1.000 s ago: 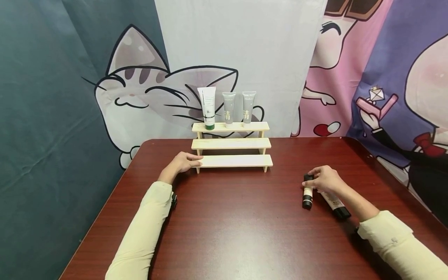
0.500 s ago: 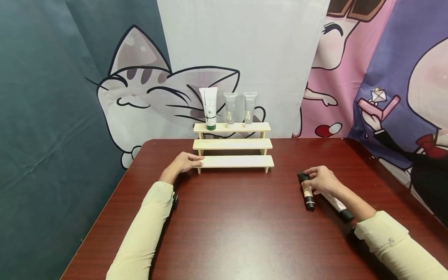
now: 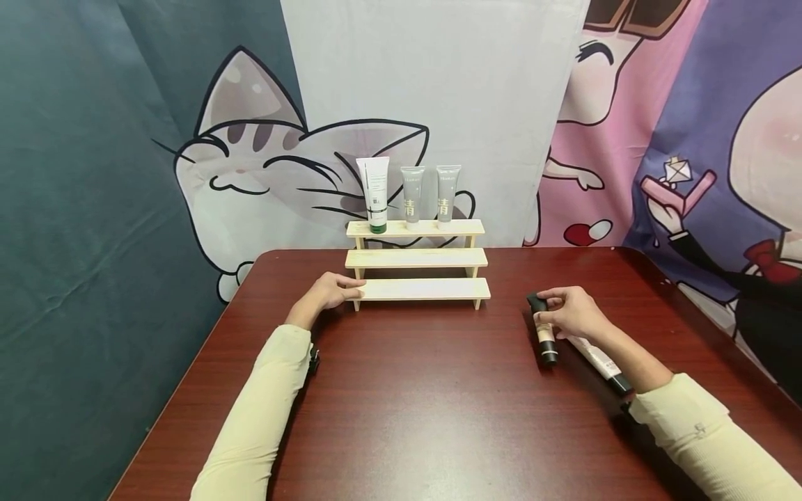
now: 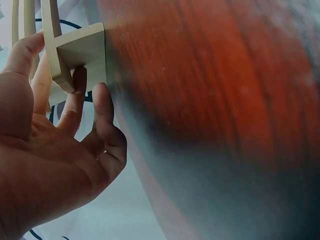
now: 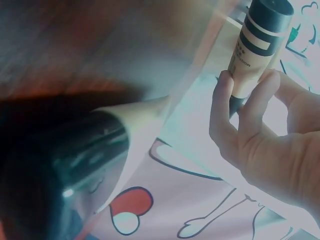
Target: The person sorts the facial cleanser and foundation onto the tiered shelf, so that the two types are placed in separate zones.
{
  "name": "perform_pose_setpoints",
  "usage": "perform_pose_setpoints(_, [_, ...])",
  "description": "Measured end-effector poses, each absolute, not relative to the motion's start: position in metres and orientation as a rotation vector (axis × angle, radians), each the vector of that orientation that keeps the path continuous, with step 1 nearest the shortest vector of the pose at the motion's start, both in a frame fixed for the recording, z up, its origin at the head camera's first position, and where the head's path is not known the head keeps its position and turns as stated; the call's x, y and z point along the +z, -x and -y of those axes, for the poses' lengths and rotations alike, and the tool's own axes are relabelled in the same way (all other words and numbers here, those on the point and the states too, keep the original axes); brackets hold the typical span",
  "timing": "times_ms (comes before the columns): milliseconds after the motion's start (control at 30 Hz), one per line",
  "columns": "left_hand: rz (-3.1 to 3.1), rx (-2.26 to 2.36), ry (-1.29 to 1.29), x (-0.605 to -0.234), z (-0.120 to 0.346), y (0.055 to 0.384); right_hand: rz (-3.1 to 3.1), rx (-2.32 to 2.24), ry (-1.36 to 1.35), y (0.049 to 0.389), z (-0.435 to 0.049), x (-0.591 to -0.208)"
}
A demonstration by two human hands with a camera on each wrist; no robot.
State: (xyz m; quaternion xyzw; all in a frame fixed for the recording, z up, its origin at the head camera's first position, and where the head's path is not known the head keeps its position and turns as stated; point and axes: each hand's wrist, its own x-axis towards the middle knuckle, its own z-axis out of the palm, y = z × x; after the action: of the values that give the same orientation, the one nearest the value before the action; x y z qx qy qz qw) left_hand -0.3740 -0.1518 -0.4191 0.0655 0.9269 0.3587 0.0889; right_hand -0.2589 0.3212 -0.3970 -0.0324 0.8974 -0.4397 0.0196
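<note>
My left hand (image 3: 328, 289) pinches the left end of the lowest step of a three-step pale wooden stand (image 3: 432, 289). In the left wrist view its thumb is on one side of that board, with fingers on the other. Over at the right, my right hand (image 3: 573, 313) holds a beige squeeze tube (image 3: 545, 335) with black ends, the cap toward me. That tube (image 5: 252, 55) shows between thumb and fingers in the right wrist view. Beneath the right hand and wrist lies a white tube (image 3: 599, 360) with a black cap, partly hidden by the hand.
On the stand's top step stand a white tube (image 3: 374, 191) with a green cap and two grey translucent tubes, one in the middle (image 3: 412, 195) and one at right (image 3: 447, 195). The reddish-brown table (image 3: 413, 403) reaches back to a cartoon-printed curtain (image 3: 489, 83).
My right hand has shifted slightly left and away from me, with the beige tube turning and moving along. The white tube has stayed on the table. My left hand keeps its place on the stand.
</note>
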Motion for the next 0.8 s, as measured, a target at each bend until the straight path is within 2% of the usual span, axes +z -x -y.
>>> perform_pose_setpoints(800, [-2.780,1.032,-0.200,-0.422,0.152,0.374,-2.850,-1.575,0.155,0.260,-0.285,-0.383])
